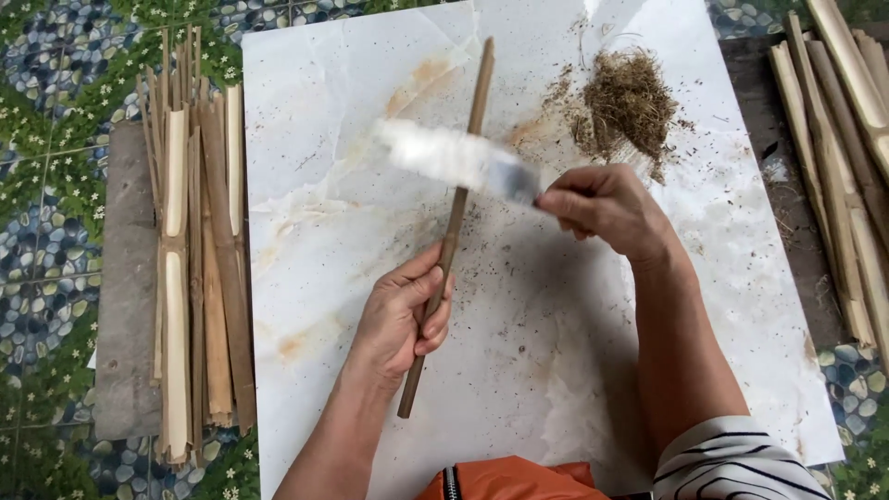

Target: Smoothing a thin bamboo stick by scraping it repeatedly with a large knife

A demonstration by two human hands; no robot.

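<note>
My left hand (pixel 403 315) grips a long thin brown bamboo stick (pixel 463 157) near its lower end, holding it slanted over a white marble-like slab (pixel 352 83). My right hand (pixel 607 206) holds a knife whose broad blade (pixel 454 156) is blurred and lies across the stick about halfway up. The stick's upper tip reaches toward the slab's far edge.
A pile of brown fibrous shavings (pixel 630 97) lies on the slab at the far right. A bundle of split bamboo strips (pixel 194 259) rests on a grey board (pixel 125 296) to the left. More bamboo strips (pixel 843 148) lie at the right. Pebble-patterned floor surrounds everything.
</note>
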